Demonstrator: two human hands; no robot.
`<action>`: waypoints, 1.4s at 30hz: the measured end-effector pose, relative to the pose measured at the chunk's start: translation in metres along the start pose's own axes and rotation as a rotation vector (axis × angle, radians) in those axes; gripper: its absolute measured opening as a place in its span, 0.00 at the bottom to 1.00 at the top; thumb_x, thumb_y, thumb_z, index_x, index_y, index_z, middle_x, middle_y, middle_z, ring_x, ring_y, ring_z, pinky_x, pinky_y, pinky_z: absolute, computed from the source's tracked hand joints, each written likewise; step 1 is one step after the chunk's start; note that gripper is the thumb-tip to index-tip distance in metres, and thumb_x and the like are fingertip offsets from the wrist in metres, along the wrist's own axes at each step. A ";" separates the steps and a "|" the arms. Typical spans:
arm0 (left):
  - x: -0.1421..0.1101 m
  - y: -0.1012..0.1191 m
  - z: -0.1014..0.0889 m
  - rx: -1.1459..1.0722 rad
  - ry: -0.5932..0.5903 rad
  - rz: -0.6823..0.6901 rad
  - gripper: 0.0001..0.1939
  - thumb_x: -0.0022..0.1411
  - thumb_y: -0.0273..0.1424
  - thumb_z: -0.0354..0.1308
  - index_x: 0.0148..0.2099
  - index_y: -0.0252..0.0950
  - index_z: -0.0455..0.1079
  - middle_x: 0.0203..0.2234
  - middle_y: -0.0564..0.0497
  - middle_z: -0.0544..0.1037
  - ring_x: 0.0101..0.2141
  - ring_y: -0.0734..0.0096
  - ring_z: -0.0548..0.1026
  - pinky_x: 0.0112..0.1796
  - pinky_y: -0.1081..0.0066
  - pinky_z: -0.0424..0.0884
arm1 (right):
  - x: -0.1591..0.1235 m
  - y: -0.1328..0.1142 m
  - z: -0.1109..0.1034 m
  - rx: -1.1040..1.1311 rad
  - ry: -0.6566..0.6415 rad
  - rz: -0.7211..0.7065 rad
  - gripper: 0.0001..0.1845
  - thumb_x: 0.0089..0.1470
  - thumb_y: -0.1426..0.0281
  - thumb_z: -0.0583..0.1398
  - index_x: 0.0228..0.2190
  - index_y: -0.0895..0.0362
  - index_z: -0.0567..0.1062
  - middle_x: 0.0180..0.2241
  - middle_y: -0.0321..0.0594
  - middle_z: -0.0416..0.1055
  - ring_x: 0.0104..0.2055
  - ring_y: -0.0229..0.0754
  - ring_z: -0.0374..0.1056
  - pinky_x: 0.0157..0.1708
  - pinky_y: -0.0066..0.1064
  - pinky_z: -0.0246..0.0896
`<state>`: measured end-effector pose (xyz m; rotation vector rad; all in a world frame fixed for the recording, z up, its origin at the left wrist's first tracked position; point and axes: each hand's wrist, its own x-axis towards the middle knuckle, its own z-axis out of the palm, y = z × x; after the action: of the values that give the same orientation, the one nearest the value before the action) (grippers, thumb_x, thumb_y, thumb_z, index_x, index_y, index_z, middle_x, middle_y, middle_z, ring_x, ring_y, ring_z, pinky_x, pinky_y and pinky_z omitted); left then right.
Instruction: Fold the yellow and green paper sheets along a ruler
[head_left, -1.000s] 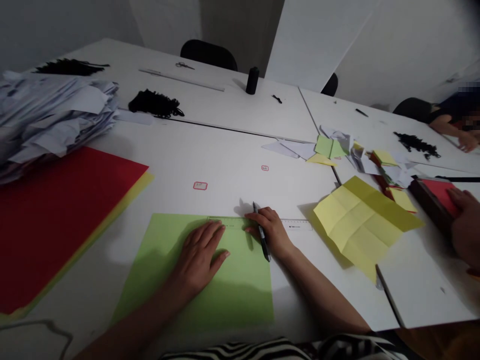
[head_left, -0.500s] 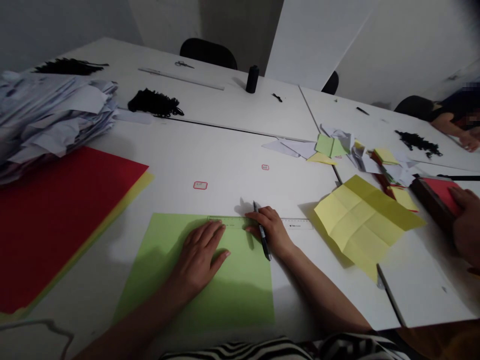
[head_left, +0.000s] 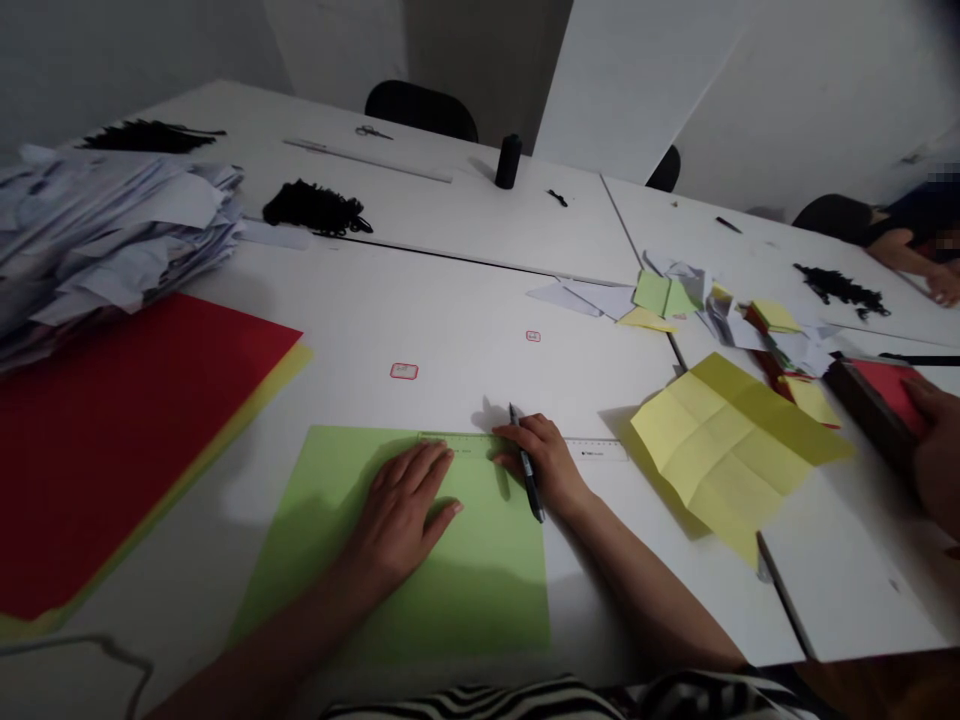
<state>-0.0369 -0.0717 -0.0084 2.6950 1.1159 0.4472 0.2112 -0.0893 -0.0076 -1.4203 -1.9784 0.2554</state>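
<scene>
A green sheet of paper [head_left: 480, 590] lies flat in front of me, with a clear ruler [head_left: 604, 452] along its top edge and reaching past its right corner. My left hand [head_left: 409, 500] rests flat on the sheet, fingers stretched out, the fingertips on the ruler's left part. In my right hand [head_left: 544, 460] is a dark pen [head_left: 533, 492], tilted with one end up beyond the fingers. The thumb and index finger of that hand touch the ruler near its middle.
At left, red sheets [head_left: 150, 430] lie over yellow ones beside a heap of white paper [head_left: 120, 220]. A creased yellow sheet [head_left: 739, 430] is at right, near paper scraps [head_left: 656, 290]. Black cord bundles [head_left: 315, 207] and a black spool [head_left: 508, 162] stand farther back. Another person's hand [head_left: 937, 420] holds a red-topped block.
The view has shifted very slightly. Both my hands, the pen, the ruler and the green sheet keep their places relative to each other.
</scene>
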 end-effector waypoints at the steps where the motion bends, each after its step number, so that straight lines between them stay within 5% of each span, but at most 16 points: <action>1: 0.000 0.000 0.000 0.005 0.002 0.001 0.24 0.66 0.38 0.51 0.61 0.35 0.60 0.59 0.44 0.65 0.58 0.56 0.62 0.57 0.56 0.59 | 0.000 0.000 0.000 0.001 -0.003 0.005 0.15 0.58 0.63 0.61 0.46 0.56 0.74 0.35 0.43 0.70 0.40 0.46 0.62 0.39 0.36 0.59; 42: 0.000 0.000 -0.001 -0.005 0.004 0.002 0.25 0.66 0.39 0.50 0.62 0.35 0.60 0.59 0.44 0.66 0.58 0.56 0.62 0.57 0.55 0.60 | -0.001 0.002 0.001 0.005 -0.011 0.018 0.16 0.58 0.61 0.61 0.46 0.55 0.74 0.35 0.41 0.70 0.40 0.45 0.62 0.40 0.36 0.59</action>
<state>-0.0374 -0.0718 -0.0078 2.6927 1.1112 0.4558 0.2121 -0.0895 -0.0100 -1.4366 -1.9730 0.2765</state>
